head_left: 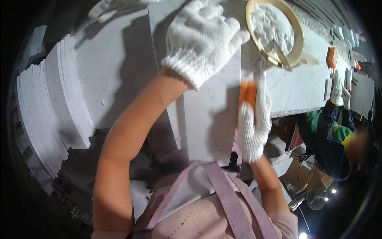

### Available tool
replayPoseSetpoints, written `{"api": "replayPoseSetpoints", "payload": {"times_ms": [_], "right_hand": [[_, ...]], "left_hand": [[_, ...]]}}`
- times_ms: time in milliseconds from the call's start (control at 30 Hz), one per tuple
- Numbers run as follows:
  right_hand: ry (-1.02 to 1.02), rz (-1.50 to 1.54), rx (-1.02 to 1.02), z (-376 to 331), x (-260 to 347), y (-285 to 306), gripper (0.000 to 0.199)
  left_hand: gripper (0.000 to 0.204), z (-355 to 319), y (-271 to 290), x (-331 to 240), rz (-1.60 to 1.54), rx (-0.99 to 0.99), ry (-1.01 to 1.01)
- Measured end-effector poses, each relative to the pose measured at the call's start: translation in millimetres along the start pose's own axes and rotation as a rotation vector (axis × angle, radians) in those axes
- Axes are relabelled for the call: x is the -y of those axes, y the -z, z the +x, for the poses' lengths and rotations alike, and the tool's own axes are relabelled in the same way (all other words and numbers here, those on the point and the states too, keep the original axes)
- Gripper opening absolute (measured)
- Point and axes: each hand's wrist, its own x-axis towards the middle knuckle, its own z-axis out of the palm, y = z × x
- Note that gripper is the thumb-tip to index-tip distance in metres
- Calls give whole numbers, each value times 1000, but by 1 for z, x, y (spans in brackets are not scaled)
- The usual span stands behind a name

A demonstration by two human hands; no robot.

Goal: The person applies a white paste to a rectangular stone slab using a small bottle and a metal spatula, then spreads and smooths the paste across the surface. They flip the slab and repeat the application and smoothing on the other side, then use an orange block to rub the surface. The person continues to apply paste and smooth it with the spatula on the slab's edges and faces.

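A long pale slab [205, 123] with faint grey veining, like marble, reaches from my body away across the worktable. My left hand [203, 40], in a white knit glove, lies over the far part of the slab. Its palm faces down, and the fingers are somewhat spread with nothing in them. Nearer to me on the right, my gloved right hand [255, 123] grips an orange block [248, 92] at the slab's right edge. The thumb lies along the block's near side and the fingers stretch forward; the block's underside is hidden.
Beyond my right hand stands a cream bowl [301, 44] of white paste, a flat-bladed tool [283, 59] across its rim. Another orange block [331, 57] lies farther right, near a co-worker's gloved hands [337, 89]. Stacked white slabs [51, 99] fill the left side.
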Motion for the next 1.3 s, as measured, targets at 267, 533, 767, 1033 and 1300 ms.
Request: {"api": "replayPoseSetpoints", "payload": {"times_ms": [267,533,767,1033,1300], "right_hand": [[-182,90,-34,30,10,-9,50],[-52,-106,-33,15,4,-5,47],[58,-123,2,-6,3,2,51],[153,-281,-47,-10,7,7,59],[45,-178,-70,1,7,1,53]], "left_hand": [[31,1,-2,0,24,19,0],[28,2,-3,2,3,-37,-65],[27,1,0,2,55,-45,-26],[26,0,0,0,67,-41,-41],[26,-3,-3,2,44,-66,-60]]}}
